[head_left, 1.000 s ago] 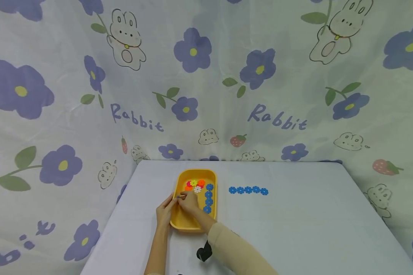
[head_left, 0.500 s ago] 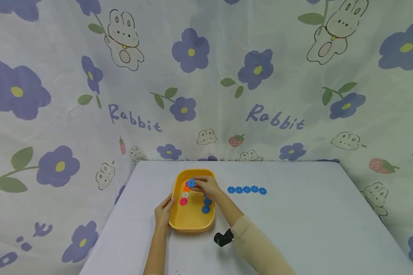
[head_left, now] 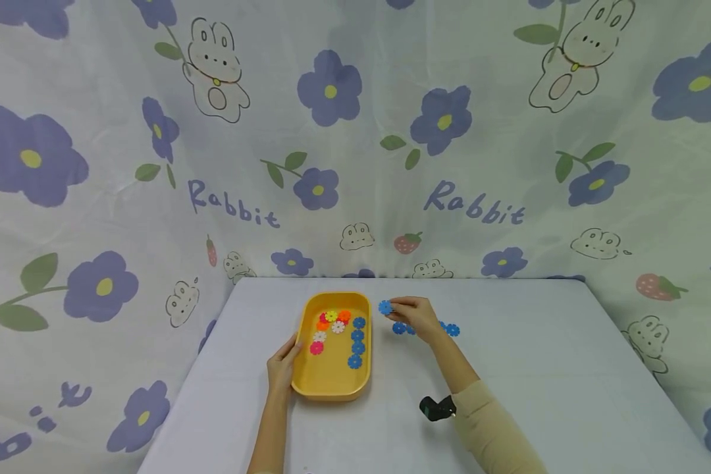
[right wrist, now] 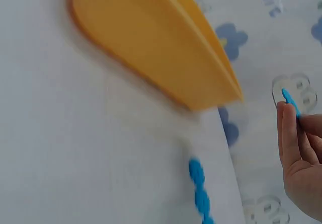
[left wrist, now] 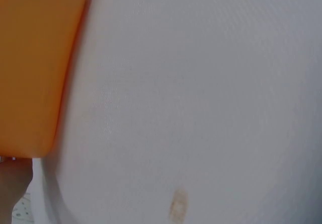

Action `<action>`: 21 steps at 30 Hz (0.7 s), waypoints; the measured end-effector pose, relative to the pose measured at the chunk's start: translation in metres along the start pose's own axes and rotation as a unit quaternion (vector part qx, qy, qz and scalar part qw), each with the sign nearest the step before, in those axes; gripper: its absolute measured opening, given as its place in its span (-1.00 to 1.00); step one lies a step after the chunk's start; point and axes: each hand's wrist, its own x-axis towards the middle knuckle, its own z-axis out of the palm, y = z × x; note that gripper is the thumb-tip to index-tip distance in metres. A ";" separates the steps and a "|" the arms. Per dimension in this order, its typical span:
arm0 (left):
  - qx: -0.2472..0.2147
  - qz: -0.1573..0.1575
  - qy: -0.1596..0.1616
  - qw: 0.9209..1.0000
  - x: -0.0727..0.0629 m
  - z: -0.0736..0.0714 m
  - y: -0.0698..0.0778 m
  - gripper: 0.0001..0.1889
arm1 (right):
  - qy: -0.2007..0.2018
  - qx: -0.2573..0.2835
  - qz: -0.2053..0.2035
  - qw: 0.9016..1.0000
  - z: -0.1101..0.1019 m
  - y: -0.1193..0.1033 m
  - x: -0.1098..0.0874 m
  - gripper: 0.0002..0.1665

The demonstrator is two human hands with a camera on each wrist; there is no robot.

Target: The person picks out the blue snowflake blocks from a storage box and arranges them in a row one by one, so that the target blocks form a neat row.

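Note:
Between thumb and fingertips, my right hand [head_left: 416,316] pinches a blue flower-shaped disc [head_left: 385,307], raised just right of the yellow tray [head_left: 332,396]. The right wrist view shows this disc [right wrist: 290,102] nearly edge-on. My left hand [head_left: 282,365] holds the tray's left wall, thumb at the rim. Inside, blue discs [head_left: 358,336] line the right side. Yellow, orange, pink and white discs [head_left: 338,326] cluster at the far end, and a white and a pink disc [head_left: 316,347] lie near the left wall. A row of blue discs [head_left: 453,330] on the table is partly hidden by my right hand.
The white table [head_left: 539,368] runs back to a patterned cloth wall [head_left: 391,217] with flowers and rabbits. A black device [head_left: 437,409] sits at my right wrist. In the left wrist view, a brown mark [left wrist: 178,205] shows on the white surface.
My right hand lifts a blue disc out of the tray and carries it right, past the rim toward the blue row. My left hand stays on the tray.

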 end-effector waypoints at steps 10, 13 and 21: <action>0.001 0.003 0.007 1.000 -0.001 0.000 0.001 -0.48 | 0.064 -0.027 -0.013 0.997 -0.098 0.003 -0.033 -0.54; 0.008 -0.012 0.011 1.000 0.000 0.000 0.001 -0.47 | 0.082 -0.035 -0.011 0.996 -0.121 0.007 -0.043 -0.52; 0.012 -0.013 0.000 1.000 -0.001 0.000 0.003 -0.44 | 0.121 -0.091 0.007 0.988 -0.161 0.020 -0.058 -0.54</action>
